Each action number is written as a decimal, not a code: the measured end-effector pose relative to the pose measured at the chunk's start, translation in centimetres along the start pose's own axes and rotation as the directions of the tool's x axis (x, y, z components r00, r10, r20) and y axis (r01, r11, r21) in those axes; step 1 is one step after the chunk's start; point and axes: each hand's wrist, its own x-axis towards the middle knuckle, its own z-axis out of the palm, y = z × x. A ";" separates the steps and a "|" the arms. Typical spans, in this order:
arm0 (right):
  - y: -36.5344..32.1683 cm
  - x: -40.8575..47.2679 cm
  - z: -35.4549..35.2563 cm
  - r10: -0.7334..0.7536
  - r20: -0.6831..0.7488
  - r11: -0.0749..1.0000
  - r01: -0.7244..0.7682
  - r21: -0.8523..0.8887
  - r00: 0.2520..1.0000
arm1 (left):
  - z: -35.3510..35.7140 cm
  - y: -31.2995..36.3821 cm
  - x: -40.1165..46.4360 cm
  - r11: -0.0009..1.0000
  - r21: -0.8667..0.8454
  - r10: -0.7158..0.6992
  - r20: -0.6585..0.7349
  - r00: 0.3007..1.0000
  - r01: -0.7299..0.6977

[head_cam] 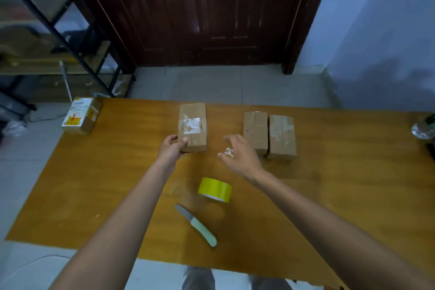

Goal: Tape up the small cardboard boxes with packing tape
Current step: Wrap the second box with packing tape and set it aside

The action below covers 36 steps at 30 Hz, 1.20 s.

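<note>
Dark wooden door (pixel 207 12) fills upper centre of frame; pale wall (pixel 376 30) at upper right, black metal shelving (pixel 54 30) at upper left, tiled floor (pixel 223 82) between door and table. Orange-brown table (pixel 106 183) spans the lower half. Two forearms enter from the bottom corners. Centre box (pixel 194 122) lies flat in mid-frame, torn white label remnants on its top face; left hand (pixel 173 148) grips its near left corner, thumb on top, fingers curled round the edge. Pair of boxes (pixel 269 134) right of centre, side by side and touching, old clear tape on top. Fourth box (pixel 81 115) with yellow-and-white shipping label sits at the table's far left corner, well apart from the rest. Right hand (pixel 237 152) hovers between centre box and pair, fingers spread and loosely bent, holding nothing; it partly hides the pair's near left corner. Yellow tape roll (pixel 215 189) on edge, lower centre, between the forearms. Knife (pixel 196 225) with pale green handle just below the roll, lying diagonally. Clear bottle (pixel 424 126) cut off at right edge.
</note>
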 end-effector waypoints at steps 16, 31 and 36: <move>-4.5 -4.5 9.6 0.350 0.078 0.896 -0.309 -0.320 0.934 | -16.7 -3.6 0.8 0.993 0.101 -0.073 0.115 0.991 0.062; -14.3 -1.3 14.1 0.282 0.127 0.810 -0.307 0.500 0.951 | -17.4 -6.6 -1.2 0.987 0.052 -0.158 0.389 0.908 0.149; -13.7 -1.5 14.5 0.252 0.157 0.814 -0.297 0.498 0.955 | -17.3 -5.9 -0.6 0.982 0.114 -0.185 0.385 0.904 0.152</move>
